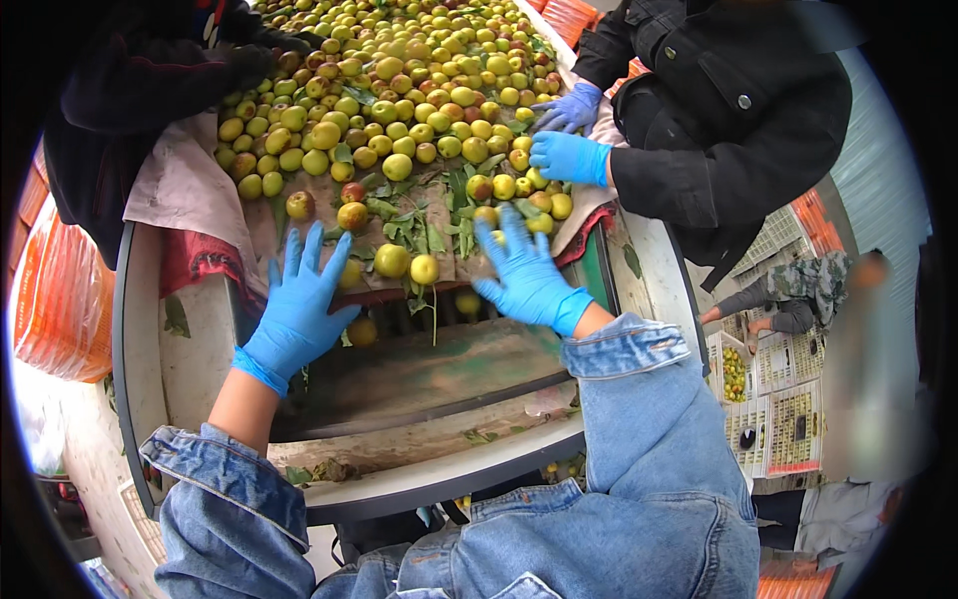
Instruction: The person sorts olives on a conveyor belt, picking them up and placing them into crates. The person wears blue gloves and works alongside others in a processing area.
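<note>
Spreading both hands flat, fingers splayed, grasping nothing — left hand [297,309] at seven o'clock, right hand [527,278] at five. Lying between them on the surface [319,195]: fruit [391,260] — probably light, firm, rolling easily, bruising under pressure; best cupping around the middle.

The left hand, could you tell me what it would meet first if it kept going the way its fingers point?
Probably the reddish-yellow fruit just beyond the left hand, lying apart from the big pile of fruit; depth is hard to judge here.
</note>
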The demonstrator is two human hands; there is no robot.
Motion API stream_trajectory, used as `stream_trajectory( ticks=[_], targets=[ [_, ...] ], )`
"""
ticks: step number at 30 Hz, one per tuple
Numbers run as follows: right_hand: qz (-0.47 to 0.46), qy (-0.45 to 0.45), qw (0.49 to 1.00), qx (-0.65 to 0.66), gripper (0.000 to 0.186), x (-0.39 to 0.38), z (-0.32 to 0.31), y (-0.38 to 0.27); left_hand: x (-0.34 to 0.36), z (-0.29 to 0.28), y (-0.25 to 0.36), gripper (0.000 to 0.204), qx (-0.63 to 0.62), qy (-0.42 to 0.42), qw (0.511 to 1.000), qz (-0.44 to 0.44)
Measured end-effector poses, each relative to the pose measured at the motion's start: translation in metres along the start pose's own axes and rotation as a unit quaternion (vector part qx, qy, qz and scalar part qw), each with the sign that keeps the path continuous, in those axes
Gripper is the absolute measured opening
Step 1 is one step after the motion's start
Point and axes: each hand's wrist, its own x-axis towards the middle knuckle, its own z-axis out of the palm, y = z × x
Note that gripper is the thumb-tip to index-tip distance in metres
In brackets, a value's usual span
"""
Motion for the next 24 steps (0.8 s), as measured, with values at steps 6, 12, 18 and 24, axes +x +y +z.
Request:
stream_trajectory(
  ticks=[6, 12, 18, 24],
  targets=[
    [-0.099, 0.03, 0.994, 0.036, 0.078, -0.005, -0.021, -0.026, -0.007, -0.001, -0.002, 0.069, 0.044, -0.128, 0.984, 0.113],
    [0.096, 0.014, 0.995, -0.008, 0.082, 0.015, 0.005, 0.026, 0.005, 0.002, -0.004, 0.055, -0.078, -0.094, 0.973, 0.197],
    [-0.092, -0.013, 0.995, 0.048, 0.081, 0.014, -0.007, -0.029, -0.004, 0.004, -0.006, 0.069, -0.016, -0.091, 0.994, 0.053],
    [0.115, 0.018, 0.991, 0.067, 0.088, 0.045, 0.012, 0.014, -0.003, 0.006, -0.011, 0.06, -0.074, -0.138, 0.977, 0.148]
  ],
)
